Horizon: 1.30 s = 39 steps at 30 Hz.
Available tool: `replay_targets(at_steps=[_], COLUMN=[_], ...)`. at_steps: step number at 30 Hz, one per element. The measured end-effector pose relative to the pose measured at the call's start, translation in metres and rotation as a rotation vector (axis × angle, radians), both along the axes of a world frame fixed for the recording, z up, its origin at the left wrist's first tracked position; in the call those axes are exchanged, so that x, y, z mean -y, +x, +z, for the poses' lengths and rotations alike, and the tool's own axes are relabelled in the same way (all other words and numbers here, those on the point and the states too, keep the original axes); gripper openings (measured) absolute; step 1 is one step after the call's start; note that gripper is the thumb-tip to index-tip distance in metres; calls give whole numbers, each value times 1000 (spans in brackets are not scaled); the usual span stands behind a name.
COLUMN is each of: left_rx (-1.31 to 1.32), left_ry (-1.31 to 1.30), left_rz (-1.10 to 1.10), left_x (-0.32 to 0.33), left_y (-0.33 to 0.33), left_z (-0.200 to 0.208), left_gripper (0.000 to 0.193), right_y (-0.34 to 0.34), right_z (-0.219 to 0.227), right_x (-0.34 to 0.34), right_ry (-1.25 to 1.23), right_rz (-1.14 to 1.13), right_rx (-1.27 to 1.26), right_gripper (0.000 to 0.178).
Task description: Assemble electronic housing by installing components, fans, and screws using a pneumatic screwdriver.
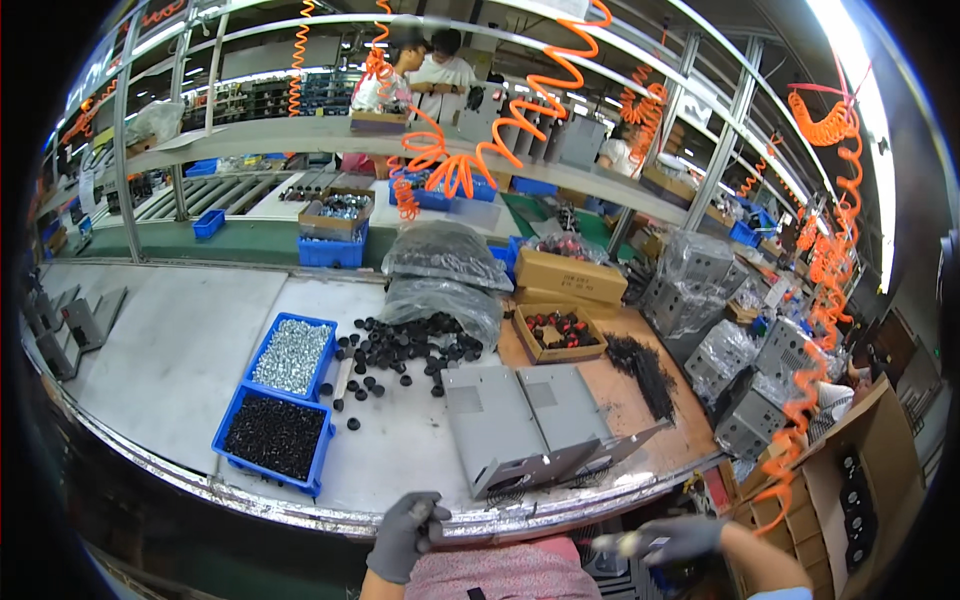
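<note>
My left hand (405,535), in a grey glove, sits at the front rim of the bench with its fingers curled in; nothing shows inside it. My right hand (678,540), also gloved, is low at the right below the bench edge, closed around a blurred pale object (618,545) that sticks out to the left. Just beyond both hands two grey sheet-metal chassis panels (520,420) lie on the bench, with bent flaps toward me. A loose pile of black round caps (410,345) lies behind them.
Two blue bins stand at the left, one with silver screws (292,355), one with small black parts (272,435). Bags of black parts (440,300), cardboard boxes (570,275), a heap of black ties (640,365) and wrapped metal housings (750,400) crowd the right. Orange coiled hoses (820,300) hang overhead. People work at the back.
</note>
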State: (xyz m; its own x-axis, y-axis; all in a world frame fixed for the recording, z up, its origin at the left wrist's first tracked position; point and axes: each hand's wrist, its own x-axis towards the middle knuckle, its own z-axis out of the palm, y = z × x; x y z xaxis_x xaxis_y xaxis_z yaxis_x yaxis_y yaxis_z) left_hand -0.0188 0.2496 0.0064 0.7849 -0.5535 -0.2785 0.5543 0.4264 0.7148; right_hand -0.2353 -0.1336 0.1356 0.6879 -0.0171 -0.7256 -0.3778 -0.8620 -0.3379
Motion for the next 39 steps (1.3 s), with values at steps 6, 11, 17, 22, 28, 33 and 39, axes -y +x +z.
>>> replay_targets(at_steps=[6,11,17,22,28,33,39], left_rx=[-110,-182,-201,-209,-78,-12,63], left_ry=[-124,-215,-186,-155,69,165,279], left_rz=[-56,-42,-56,-3,35,-50,-82], left_x=[11,15,14,17,17,16,20], left_y=[-19,-23,-21,-22,-20,-22,-27], left_z=[-20,-24,-15,-12,2,16,25], left_gripper=[34,32,31,35,30,30,30], right_y=[35,56,50,50,46,39,25], right_z=[-53,-106,-101,-60,-48,-74,-79], right_x=[-121,-142,-158,-176,-186,-172,-172], right_ry=[601,721,833,777,655,547,536], right_rz=[-362,-282,-460,-504,-460,-356,-425], right_rx=[236,394,371,321,365,351,326], right_gripper=[57,56,65,61,57,65,66])
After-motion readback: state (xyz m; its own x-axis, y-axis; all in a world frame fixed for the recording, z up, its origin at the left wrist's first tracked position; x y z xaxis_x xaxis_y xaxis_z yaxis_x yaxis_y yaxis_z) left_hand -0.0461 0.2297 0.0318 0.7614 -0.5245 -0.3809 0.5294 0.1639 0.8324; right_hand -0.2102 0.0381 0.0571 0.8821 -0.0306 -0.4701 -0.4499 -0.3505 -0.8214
